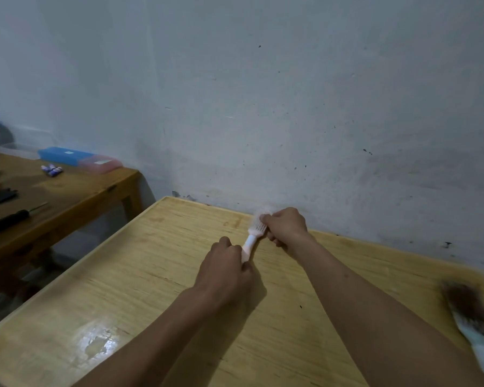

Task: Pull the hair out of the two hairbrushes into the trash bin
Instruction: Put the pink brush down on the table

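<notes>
1. Left hand point(226, 270): fingers curled round the lower handle of the pink hairbrush point(250, 241), holding it above the tabletop point(140, 275).
2. Right hand point(284, 226): wrapped over the brush head, thumb and fingers pinching at the bristles. A pale fuzzy tuft point(263, 212) shows just above the fingers; too blurred to say what it is.
3. Pink hairbrush sits mid-tabletop near the far edge, close to the wall point(263, 107), head pointing away from the person.
4. Second hairbrush point(471, 317): lies on the tabletop at the right edge of view, well apart from both hands. Head packed with dark hair, light blue handle pointing toward the person. Blurred.
5. Trash bin: can't tell where it is.
6. Side table point(67, 196) at left: blue box point(65, 155), pink box point(101, 163), screwdriver point(11, 217), small purple items point(51, 170).
</notes>
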The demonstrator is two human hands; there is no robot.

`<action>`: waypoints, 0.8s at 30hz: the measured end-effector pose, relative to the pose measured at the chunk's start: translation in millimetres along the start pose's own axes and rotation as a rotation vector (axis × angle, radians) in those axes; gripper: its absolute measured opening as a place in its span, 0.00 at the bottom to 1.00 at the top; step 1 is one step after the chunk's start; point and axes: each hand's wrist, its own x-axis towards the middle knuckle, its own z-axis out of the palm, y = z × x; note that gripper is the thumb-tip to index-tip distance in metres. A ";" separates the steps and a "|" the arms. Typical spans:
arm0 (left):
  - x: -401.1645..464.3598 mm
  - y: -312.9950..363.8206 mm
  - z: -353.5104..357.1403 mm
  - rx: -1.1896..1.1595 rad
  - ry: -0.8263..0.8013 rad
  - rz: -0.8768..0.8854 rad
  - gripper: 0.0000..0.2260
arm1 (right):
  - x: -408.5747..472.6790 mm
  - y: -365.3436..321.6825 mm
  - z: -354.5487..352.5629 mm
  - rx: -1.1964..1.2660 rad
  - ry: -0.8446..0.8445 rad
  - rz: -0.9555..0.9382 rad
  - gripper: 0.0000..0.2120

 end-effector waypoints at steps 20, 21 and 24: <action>-31.7 87.6 -4.3 -0.091 0.031 0.136 0.26 | -50.4 -27.3 -118.1 -0.146 0.003 -0.104 0.14; -36.9 98.8 -0.3 -0.106 -0.023 0.145 0.25 | -54.0 -25.2 -129.2 -0.201 -0.003 -0.108 0.15; -54.7 131.8 16.6 -0.104 -0.183 0.188 0.24 | -67.8 -11.9 -164.2 -0.421 -0.021 -0.096 0.15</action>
